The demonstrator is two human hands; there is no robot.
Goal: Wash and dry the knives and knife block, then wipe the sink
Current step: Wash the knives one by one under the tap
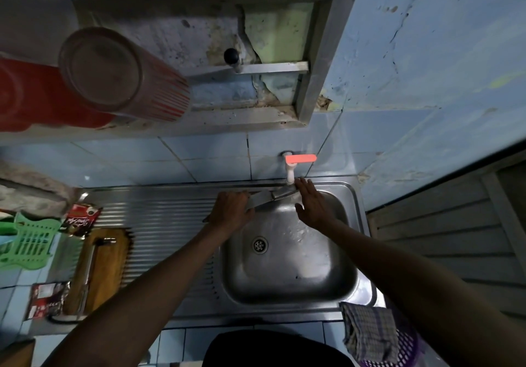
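Observation:
My left hand [231, 210] grips the handle of a broad steel knife [263, 198], whose blade reaches right over the back of the steel sink basin [327, 284]. My right hand [311, 205] lies flat with straight fingers against the blade's far end, under the white tap [290, 173] with a red lever. The basin floor looks wet around the drain [260, 244]. Another knife [88, 278] with a metal handle lies on a wooden board [112, 264] on the drainer at the left. No knife block is in view.
A checked cloth [367, 329] hangs over a purple basket [404, 346] at the sink's front right corner. A green plastic basket [28, 244] and snack packets [81, 218] sit left of the board. Red plastic tumblers [119, 73] lie on a ledge above the ribbed drainer [159, 224].

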